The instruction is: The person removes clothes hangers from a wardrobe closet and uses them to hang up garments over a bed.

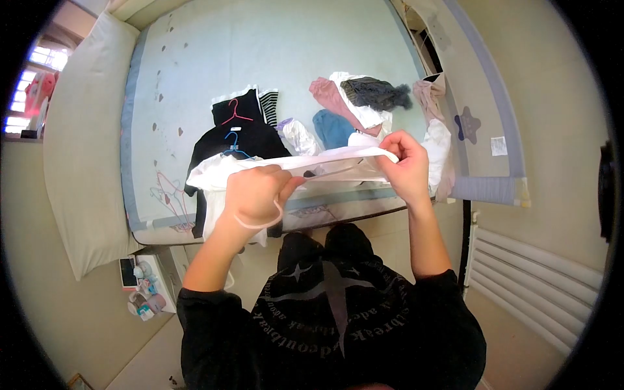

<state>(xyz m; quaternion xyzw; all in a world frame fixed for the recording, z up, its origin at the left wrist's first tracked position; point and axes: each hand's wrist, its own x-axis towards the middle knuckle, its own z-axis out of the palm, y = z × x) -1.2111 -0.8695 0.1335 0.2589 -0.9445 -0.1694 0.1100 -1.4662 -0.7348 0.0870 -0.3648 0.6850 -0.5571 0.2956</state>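
Observation:
A white garment [325,156] is stretched sideways between my hands above the bed's near edge; its exact kind does not show. My left hand [257,190] is closed on one end of it, and a pale band circles that wrist. At the other end, my right hand [406,164] pinches the edge between thumb and fingers. Just beyond my left hand lie a blue hanger [234,147], a black top [214,141] and a pink hanger [235,115] on dark clothing. White cloth partly covers the black top.
Loose clothes lie on the bed [273,39]: a pink garment [339,104], a dark grey one [374,93] and a blue one [333,128]. A bed guard [487,188] stands right, above a white radiator [533,273]. A small cabinet [159,279] stands lower left.

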